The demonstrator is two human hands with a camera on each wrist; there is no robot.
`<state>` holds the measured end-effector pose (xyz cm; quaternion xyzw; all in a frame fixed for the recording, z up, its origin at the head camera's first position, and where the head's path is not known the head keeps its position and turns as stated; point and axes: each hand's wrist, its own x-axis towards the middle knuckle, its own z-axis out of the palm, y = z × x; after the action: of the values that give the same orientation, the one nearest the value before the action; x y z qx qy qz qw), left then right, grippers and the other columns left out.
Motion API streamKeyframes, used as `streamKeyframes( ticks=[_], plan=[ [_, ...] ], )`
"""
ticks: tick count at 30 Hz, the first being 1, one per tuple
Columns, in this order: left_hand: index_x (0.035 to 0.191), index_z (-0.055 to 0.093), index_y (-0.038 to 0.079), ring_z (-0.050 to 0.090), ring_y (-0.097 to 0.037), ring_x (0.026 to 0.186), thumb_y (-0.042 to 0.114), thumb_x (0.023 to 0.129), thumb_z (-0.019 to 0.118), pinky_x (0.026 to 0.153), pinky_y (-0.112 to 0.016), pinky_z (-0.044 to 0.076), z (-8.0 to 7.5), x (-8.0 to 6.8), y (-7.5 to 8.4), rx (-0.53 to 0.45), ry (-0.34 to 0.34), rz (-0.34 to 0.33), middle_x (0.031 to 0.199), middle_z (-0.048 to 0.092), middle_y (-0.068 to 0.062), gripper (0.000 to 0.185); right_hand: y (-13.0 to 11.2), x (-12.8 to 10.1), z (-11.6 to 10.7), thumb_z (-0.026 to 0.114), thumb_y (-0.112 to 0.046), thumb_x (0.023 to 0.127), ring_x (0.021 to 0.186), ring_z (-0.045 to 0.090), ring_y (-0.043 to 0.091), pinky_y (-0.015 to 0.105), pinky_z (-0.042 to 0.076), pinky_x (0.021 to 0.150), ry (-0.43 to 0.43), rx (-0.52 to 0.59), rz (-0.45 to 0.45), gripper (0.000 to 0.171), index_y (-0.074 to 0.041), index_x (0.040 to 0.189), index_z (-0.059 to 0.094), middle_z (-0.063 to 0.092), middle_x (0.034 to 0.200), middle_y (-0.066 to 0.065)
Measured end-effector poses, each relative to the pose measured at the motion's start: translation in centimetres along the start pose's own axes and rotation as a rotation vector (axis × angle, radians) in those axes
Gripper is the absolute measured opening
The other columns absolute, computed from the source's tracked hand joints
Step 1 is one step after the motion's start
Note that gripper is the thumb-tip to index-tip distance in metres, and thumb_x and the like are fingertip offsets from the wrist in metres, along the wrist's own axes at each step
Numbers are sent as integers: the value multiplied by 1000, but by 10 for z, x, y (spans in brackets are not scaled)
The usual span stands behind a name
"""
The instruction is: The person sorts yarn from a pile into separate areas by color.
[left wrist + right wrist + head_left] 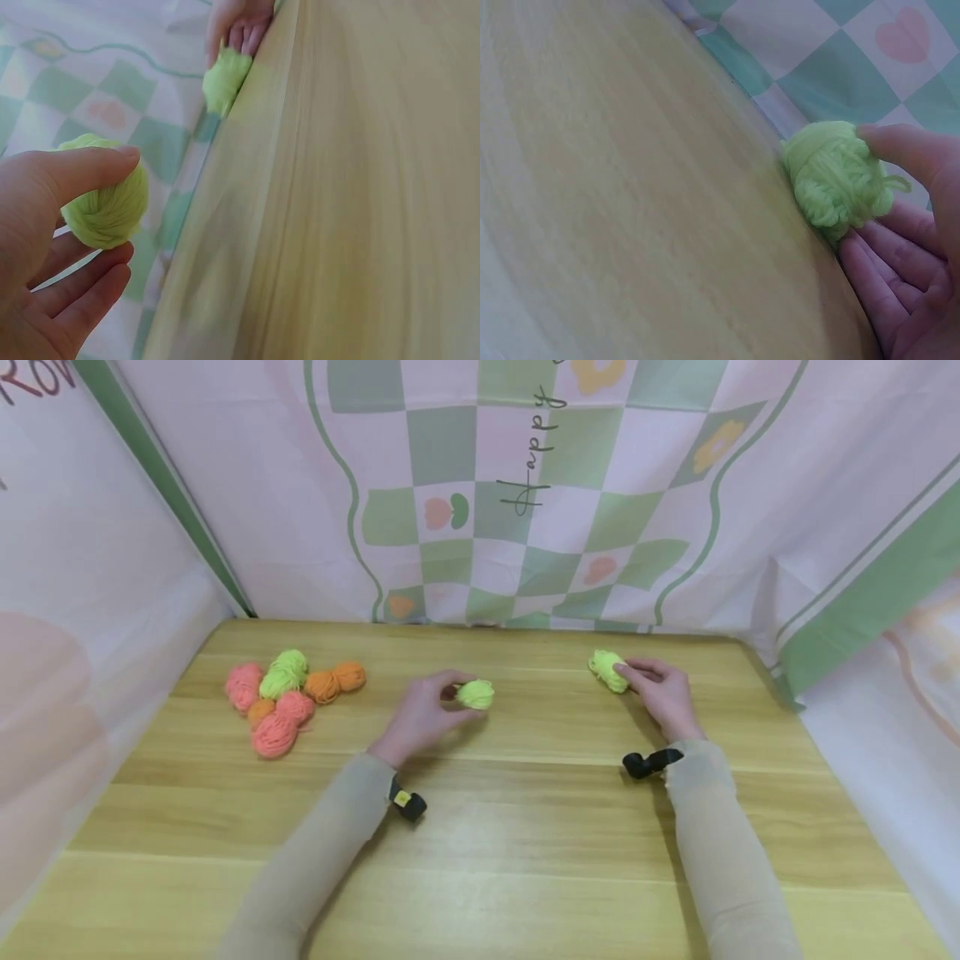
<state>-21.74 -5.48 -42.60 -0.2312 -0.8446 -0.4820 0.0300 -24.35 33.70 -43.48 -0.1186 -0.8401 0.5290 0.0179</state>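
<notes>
Wooden table [525, 827], green yarn ball [476, 694] apparently in left hand [420, 714]

Under your hands the table [525, 827] is pale wood with a fine straight grain and a smooth, faintly satin finish that catches a soft sheen near the middle. The green ball [476, 694] your left hand [420, 714] pinches is soft, matt, fuzzy yarn, its strands wound smoothly side by side; the second green ball [607, 670] at your right hand [660, 693] is the same yarn, wound looser with a stray end showing. The heap of yarn [285, 697] is equally woolly and dull. The backdrop [525, 485] is thin printed cloth, matt and creased. Your sleeves [705, 843] look like smooth knit fabric.
</notes>
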Motion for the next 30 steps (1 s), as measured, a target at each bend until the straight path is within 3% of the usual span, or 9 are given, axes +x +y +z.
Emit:
streamKeyframes(
  ticks=[6, 15, 21, 25, 30],
  plan=[
    [125, 69, 9, 66, -17, 97, 20, 81, 89, 87, -27, 55, 29, 20, 4, -26, -23, -3, 115, 71, -3, 50, 1, 1, -1, 73, -62, 86, 121, 55, 17, 27, 45, 100, 6, 12, 6, 81, -7, 143, 57, 59, 139, 14],
    [124, 69, 8, 62, -11, 85, 24, 80, 90, 76, -22, 54, 75, 45, 12, -87, -63, -33, 101, 67, 4, 51, 2, 2, 0, 73, -57, 89, 118, 57, 15, 30, 45, 101, -1, 19, -5, 76, -7, 143, 57, 62, 135, 11],
    [121, 71, 8, 60, -8, 80, 24, 79, 91, 71, -19, 52, 107, 57, 23, -89, -74, 13, 96, 67, 7, 48, 3, 2, 0, 73, -57, 88, 116, 57, 13, 28, 45, 99, 12, 17, -6, 75, -8, 142, 58, 63, 134, 9],
    [120, 71, 9, 61, -5, 80, 22, 81, 90, 71, -16, 52, 121, 63, 28, -71, -100, 11, 95, 67, 8, 46, 3, 1, 1, 73, -57, 88, 117, 57, 14, 31, 44, 102, 10, 20, -3, 75, -7, 142, 58, 63, 133, 10],
    [123, 70, 9, 61, -5, 86, 22, 82, 89, 75, -16, 51, 128, 74, 33, -74, -98, -42, 103, 69, 5, 47, 3, 2, 0, 73, -56, 89, 118, 57, 16, 34, 43, 105, 7, 34, -8, 76, -7, 144, 57, 61, 136, 12]
  ],
)
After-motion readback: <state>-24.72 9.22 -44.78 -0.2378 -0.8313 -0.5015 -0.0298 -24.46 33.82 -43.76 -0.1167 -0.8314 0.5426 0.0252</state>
